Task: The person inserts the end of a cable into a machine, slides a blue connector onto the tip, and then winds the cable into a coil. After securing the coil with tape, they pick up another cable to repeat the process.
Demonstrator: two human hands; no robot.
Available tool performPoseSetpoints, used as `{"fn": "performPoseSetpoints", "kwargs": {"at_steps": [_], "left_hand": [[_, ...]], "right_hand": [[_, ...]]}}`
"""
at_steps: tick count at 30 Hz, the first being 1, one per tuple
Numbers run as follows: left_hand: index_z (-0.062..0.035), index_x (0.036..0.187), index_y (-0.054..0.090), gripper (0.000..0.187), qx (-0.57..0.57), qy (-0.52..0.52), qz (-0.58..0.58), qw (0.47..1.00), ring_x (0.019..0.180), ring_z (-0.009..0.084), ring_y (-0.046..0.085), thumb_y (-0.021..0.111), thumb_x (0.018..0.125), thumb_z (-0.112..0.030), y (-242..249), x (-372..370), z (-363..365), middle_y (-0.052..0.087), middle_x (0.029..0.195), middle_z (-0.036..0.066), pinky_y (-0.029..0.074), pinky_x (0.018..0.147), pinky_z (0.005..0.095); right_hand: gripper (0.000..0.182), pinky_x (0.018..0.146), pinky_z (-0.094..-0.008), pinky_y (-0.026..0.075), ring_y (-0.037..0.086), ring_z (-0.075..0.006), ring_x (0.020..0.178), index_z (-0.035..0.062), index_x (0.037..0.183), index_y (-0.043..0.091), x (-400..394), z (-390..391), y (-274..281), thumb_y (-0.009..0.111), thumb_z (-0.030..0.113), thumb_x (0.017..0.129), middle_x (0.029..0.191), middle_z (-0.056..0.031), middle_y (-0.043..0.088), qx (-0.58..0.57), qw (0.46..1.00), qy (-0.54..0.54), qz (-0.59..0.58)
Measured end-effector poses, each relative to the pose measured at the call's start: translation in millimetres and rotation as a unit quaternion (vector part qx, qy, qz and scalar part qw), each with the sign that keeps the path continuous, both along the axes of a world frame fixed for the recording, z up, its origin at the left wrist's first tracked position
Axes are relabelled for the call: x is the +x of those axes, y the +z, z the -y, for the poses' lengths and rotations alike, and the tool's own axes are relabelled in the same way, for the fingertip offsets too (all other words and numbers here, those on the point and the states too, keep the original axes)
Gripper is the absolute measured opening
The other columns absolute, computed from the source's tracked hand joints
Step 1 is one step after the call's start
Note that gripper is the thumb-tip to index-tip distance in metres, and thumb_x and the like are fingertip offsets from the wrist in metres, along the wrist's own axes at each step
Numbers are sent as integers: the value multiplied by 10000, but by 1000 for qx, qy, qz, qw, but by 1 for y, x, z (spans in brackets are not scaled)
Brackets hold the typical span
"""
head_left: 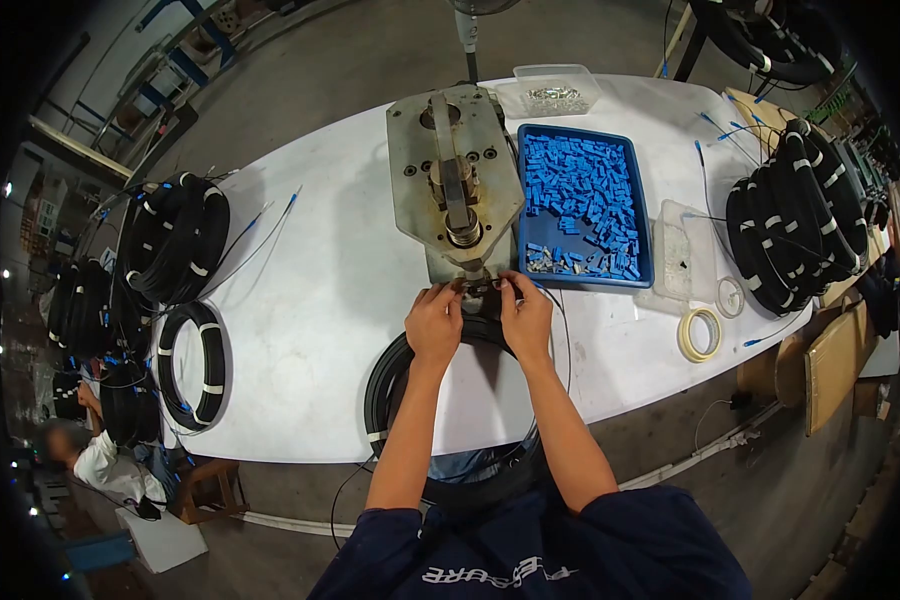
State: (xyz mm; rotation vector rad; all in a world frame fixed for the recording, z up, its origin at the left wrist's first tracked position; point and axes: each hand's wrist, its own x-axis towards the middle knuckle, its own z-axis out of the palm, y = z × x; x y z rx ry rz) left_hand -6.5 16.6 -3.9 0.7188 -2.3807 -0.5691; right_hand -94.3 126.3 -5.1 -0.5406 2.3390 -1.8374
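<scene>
Both my hands meet at the front of a grey metal bench press (455,170), right under its working end. My left hand (436,322) has its fingers pinched together at the press; whatever sits in them is too small to make out. Opposite it, my right hand (526,318) is closed in a pinch, and a thin black cable (567,345) curves away from beside it. A coil of black cable (378,390) lies beneath my forearms, over the table's front edge. The fingertips hide the spot between them.
Right of the press is a blue tray (650,265) of small blue connectors and metal pieces. Behind it stands a clear box (553,90). Tape (699,335) and cable coils (798,220) lie right; more coils (178,240) stand left. A seated person (110,465) is at far left.
</scene>
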Motion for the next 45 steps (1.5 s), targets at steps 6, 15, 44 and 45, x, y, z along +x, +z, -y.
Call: {"fn": "performPoseSetpoints", "kwargs": {"at_steps": [6,15,44,45], "left_hand": [[-116,1020,712,182,22,12,6,1000,828,283,633,610,870,-125,0,-1,0,677,889,47,525,695,406],[-125,1033,720,203,22,20,30,999,845,286,633,597,871,-124,4,-1,-1,682,909,50,524,715,404],[-130,1045,715,227,14,12,31,999,856,289,630,588,861,-92,1,0,0,697,941,37,525,723,399],[-130,1045,715,227,14,12,31,999,856,289,630,588,861,-92,-1,0,1,697,941,37,525,723,399]], "right_hand": [[156,668,-322,515,694,-252,725,-15,1015,678,-1,1,-3,583,69,925,829,-160,714,3,1000,5,-26],[192,729,-280,509,700,-177,827,-36,1074,662,-2,-2,0,561,63,943,908,-137,733,34,999,35,13],[175,690,-295,519,698,-212,753,-8,1048,675,-2,-1,-4,573,34,913,880,-131,731,-2,1000,18,-4],[175,690,-295,519,698,-212,753,-8,1048,675,-2,-1,-3,573,34,913,880,-131,731,-2,1000,18,-4]]}}
